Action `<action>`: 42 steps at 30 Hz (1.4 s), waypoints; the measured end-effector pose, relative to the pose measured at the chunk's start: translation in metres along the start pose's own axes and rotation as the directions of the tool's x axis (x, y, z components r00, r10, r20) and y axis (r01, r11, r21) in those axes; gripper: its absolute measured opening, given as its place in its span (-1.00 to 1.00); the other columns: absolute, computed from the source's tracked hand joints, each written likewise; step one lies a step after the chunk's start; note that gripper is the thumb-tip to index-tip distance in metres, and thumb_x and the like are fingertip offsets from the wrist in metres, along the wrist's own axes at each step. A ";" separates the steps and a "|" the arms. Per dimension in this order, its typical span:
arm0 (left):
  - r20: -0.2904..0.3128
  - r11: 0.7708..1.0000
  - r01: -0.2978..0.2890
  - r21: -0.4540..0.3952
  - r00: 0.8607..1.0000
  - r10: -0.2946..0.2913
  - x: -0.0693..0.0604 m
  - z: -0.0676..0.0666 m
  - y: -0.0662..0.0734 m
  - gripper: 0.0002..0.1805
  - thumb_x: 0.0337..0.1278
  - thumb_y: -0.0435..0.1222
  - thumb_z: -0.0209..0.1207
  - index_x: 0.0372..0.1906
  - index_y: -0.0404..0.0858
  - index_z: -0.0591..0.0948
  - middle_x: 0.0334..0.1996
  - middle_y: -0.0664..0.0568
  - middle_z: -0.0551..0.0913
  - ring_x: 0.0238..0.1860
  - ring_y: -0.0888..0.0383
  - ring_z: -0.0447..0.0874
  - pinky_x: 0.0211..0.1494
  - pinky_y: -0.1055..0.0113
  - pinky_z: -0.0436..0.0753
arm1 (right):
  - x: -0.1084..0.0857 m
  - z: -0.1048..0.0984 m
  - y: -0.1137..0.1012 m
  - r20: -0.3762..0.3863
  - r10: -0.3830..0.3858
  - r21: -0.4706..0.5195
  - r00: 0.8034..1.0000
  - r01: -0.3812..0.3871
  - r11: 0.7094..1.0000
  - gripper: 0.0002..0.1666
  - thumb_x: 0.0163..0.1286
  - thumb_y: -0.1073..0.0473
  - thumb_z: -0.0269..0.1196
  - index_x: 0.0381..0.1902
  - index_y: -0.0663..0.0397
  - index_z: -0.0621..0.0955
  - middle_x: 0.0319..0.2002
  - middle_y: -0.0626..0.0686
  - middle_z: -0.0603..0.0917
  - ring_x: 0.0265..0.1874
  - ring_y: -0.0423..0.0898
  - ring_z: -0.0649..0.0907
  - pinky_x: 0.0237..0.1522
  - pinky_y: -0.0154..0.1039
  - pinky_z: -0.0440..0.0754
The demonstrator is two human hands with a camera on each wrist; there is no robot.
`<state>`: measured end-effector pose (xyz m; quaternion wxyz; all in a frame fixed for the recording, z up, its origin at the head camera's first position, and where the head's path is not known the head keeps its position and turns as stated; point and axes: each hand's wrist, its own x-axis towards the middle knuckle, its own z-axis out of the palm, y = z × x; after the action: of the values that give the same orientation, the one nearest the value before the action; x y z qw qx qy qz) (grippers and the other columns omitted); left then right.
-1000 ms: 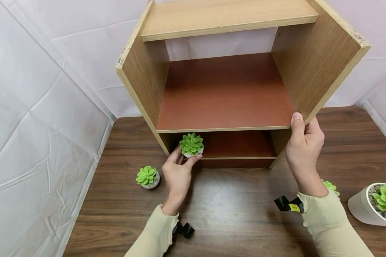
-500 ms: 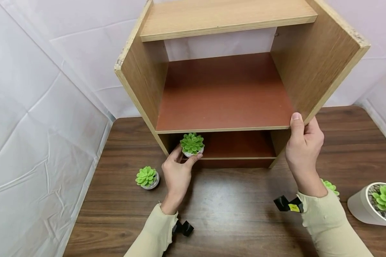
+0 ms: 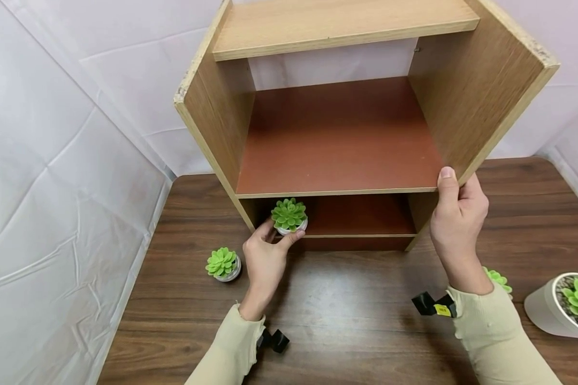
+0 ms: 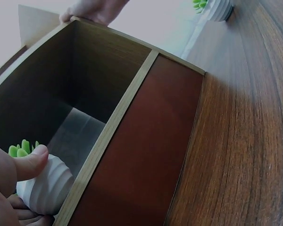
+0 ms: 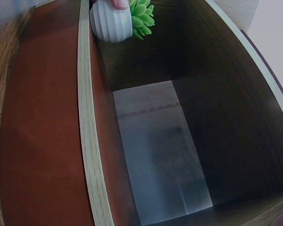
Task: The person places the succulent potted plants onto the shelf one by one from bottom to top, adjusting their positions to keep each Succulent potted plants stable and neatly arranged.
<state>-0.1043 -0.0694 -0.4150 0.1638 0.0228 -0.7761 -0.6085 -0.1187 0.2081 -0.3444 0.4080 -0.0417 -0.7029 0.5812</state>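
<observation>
Potted succulent (image 3: 289, 214): front left of shelf unit's (image 3: 339, 141) lower compartment (image 3: 358, 214). Left hand (image 3: 266, 263) pinches pot (image 4: 48, 188); right hand (image 3: 458, 227) grips shelf unit's right edge. Judged light; pot rigid, ridges aiding grip; leaves (image 5: 142, 20) likely flexible. Hold by pot.

No text can be read with certainty. At the near right, a small yellow label (image 3: 442, 310) on a black wrist mount (image 3: 423, 303) bears dark characters too small to make out. Through the wooden shelf unit (image 5: 90, 117), faint letter-like marks (image 5: 179, 160) on a pale surface (image 5: 139, 141) are too dim to read.
</observation>
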 end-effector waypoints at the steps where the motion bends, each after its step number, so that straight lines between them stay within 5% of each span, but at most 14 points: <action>1: 0.002 1.000 0.002 -0.003 1.000 -0.002 0.000 0.000 0.001 -0.44 -0.22 -0.21 0.57 0.03 -0.23 0.71 -0.12 0.07 0.72 -0.07 0.26 0.68 -0.09 0.14 0.65 | 0.000 0.000 0.000 -0.002 0.008 0.002 1.000 -0.008 1.000 -0.65 0.47 0.19 0.12 -0.39 0.44 0.52 -0.51 -0.10 0.57 -0.44 -0.19 0.49 -0.33 -0.37 0.35; 28: 0.039 0.994 -0.043 0.097 0.998 0.040 0.000 -0.004 0.001 -0.39 -0.19 -0.14 0.56 0.10 -0.15 0.68 -0.11 0.10 0.72 -0.05 0.31 0.65 -0.08 0.25 0.62 | -0.001 0.002 -0.008 -0.013 0.068 -0.010 0.998 -0.068 0.998 -0.71 0.46 0.24 0.10 -0.42 0.38 0.52 -0.51 -0.11 0.54 -0.42 -0.22 0.48 -0.28 -0.39 0.34; 36: 0.062 0.995 -0.037 0.088 0.998 0.031 -0.011 -0.011 0.007 -0.01 -0.28 -0.06 0.56 0.36 -0.30 0.43 0.27 -0.04 0.48 0.14 0.17 0.56 0.11 0.26 0.54 | -0.001 0.001 -0.006 -0.008 0.070 -0.016 0.997 -0.070 0.997 -0.71 0.47 0.23 0.10 -0.38 0.37 0.56 -0.48 -0.12 0.58 -0.40 -0.22 0.50 -0.26 -0.40 0.36; 42: 0.028 0.998 -0.037 0.046 0.999 0.035 -0.022 -0.021 0.012 -0.01 -0.33 -0.14 0.59 0.36 -0.30 0.44 0.19 -0.08 0.56 0.15 0.08 0.57 0.16 0.29 0.49 | -0.001 0.001 -0.005 -0.022 0.063 -0.026 0.998 -0.064 0.998 -0.72 0.46 0.23 0.11 -0.39 0.35 0.57 -0.49 -0.14 0.56 -0.41 -0.22 0.49 -0.27 -0.40 0.34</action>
<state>-0.0758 -0.0808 -0.4045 0.1637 0.0044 -0.7924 -0.5876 -0.1165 0.2056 -0.3402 0.3959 -0.0755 -0.7046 0.5841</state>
